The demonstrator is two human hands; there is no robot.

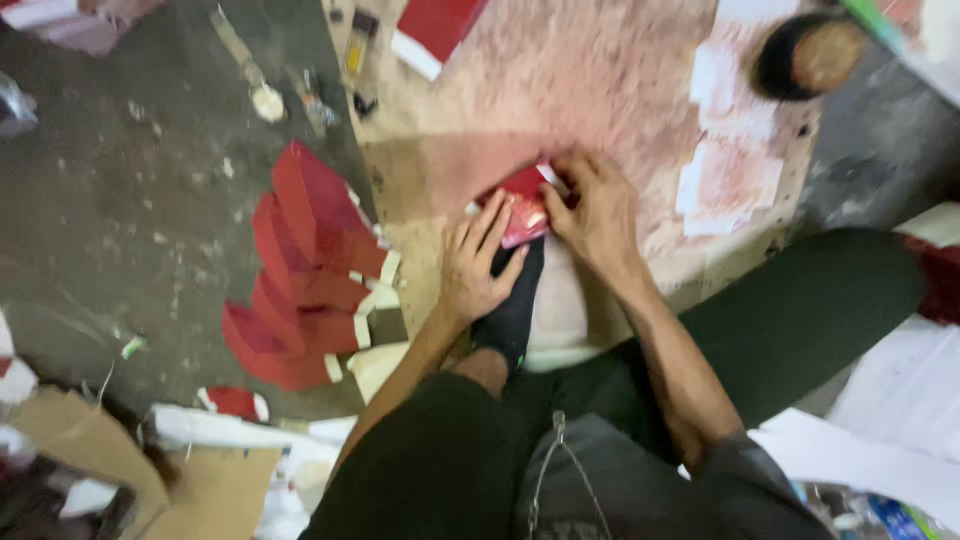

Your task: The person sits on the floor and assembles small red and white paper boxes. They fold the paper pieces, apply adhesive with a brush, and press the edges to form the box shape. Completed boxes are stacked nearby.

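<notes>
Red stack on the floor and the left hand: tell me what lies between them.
In the head view, only the bare edge of the pink-stained board lies between the stack of red boxes and the left hand.
</notes>
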